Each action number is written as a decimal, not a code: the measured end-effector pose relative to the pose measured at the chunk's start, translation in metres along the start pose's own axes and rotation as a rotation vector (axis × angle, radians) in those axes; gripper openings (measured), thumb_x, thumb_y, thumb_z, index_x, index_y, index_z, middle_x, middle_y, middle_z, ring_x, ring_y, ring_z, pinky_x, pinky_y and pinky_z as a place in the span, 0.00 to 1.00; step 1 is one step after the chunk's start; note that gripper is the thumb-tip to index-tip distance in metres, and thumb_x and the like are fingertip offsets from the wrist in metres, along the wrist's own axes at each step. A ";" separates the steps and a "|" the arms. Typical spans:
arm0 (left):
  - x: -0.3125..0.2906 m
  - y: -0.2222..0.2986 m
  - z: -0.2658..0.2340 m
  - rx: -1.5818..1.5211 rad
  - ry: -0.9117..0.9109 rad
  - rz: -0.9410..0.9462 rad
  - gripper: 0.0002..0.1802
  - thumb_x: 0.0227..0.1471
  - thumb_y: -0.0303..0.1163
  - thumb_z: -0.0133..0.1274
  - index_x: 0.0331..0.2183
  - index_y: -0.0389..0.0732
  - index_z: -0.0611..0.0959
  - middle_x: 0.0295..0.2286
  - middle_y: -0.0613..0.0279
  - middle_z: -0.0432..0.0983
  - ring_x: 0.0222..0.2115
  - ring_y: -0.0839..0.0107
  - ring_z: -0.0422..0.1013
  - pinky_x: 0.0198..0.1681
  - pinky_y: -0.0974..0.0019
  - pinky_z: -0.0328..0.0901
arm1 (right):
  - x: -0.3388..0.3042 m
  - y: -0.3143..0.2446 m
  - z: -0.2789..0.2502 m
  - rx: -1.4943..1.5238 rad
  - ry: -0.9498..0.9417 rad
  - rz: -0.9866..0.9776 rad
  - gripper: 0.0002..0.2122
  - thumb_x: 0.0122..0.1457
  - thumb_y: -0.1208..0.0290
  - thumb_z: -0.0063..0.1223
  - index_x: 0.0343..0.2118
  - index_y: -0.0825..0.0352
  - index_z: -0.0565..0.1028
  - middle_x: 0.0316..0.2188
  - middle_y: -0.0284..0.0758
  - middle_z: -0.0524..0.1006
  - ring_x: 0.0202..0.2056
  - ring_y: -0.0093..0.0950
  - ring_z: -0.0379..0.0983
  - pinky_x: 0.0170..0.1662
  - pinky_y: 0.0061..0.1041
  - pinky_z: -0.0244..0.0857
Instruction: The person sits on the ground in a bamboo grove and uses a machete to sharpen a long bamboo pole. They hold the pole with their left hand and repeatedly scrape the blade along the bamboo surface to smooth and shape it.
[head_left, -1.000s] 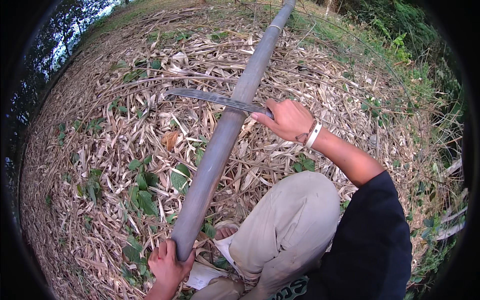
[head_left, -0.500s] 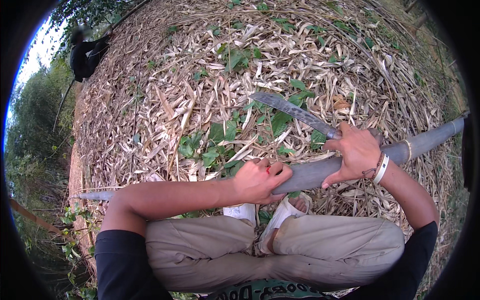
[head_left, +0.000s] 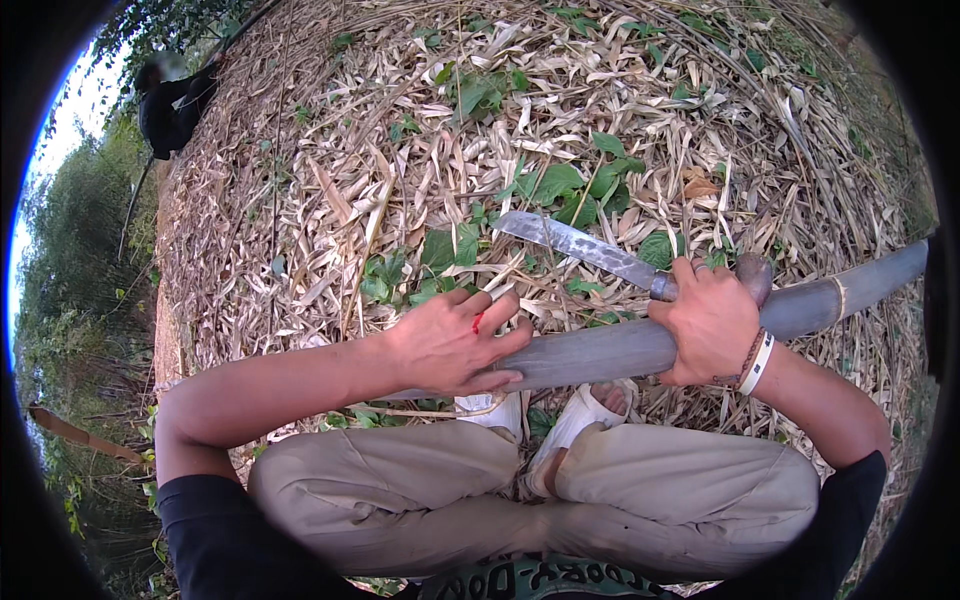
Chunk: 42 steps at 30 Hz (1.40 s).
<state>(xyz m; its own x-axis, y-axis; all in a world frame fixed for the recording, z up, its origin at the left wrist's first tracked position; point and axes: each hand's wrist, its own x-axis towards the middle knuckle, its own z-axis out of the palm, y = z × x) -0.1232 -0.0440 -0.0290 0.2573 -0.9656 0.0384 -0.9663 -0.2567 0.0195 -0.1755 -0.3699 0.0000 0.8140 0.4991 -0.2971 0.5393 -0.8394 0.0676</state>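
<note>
Apart from each other, both hands meet a grey bamboo pole (head_left: 600,358) slanting before the knees, over dry leaves (head_left: 320,200). The right hand (head_left: 715,320) clasps a knife (head_left: 585,248) by its handle, blade leftward; whether the left hand (head_left: 455,342) grips the pole firmly, I cannot tell.

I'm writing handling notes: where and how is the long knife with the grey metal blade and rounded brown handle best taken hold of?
Likely by its rounded brown handle, from above and the right: the grey metal blade points left, and the handle's bulbous end should help prevent slipping. The person's right hand covers its middle.
</note>
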 end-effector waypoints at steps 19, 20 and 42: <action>-0.258 0.040 -0.100 -0.828 -1.021 -0.084 0.28 0.62 0.42 0.48 0.59 0.39 0.71 0.56 0.55 0.73 0.54 0.65 0.71 0.59 0.61 0.66 | -0.001 -0.002 -0.005 -0.001 0.041 -0.009 0.26 0.29 0.48 0.72 0.32 0.59 0.82 0.34 0.42 0.70 0.35 0.39 0.75 0.39 0.37 0.69; -0.253 0.035 -0.090 -0.646 -0.991 0.213 0.27 0.61 0.37 0.48 0.59 0.37 0.71 0.56 0.54 0.72 0.55 0.65 0.70 0.60 0.61 0.64 | -0.001 -0.002 -0.005 0.002 0.043 -0.010 0.26 0.28 0.48 0.72 0.32 0.58 0.82 0.34 0.42 0.70 0.35 0.39 0.75 0.39 0.37 0.69; -0.156 0.033 -0.108 0.532 -0.699 0.646 0.09 0.54 0.34 0.51 0.29 0.37 0.78 0.30 0.63 0.71 0.29 0.68 0.70 0.34 0.63 0.61 | 0.000 -0.015 -0.006 0.002 0.044 0.091 0.25 0.22 0.52 0.74 0.28 0.56 0.81 0.37 0.41 0.68 0.37 0.40 0.73 0.40 0.38 0.69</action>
<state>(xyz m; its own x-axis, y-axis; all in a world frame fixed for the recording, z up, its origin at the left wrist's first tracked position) -0.1941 0.1026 0.0731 -0.1997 -0.6918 -0.6939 -0.8405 0.4849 -0.2415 -0.1821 -0.3557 0.0045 0.8684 0.4297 -0.2476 0.4623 -0.8821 0.0905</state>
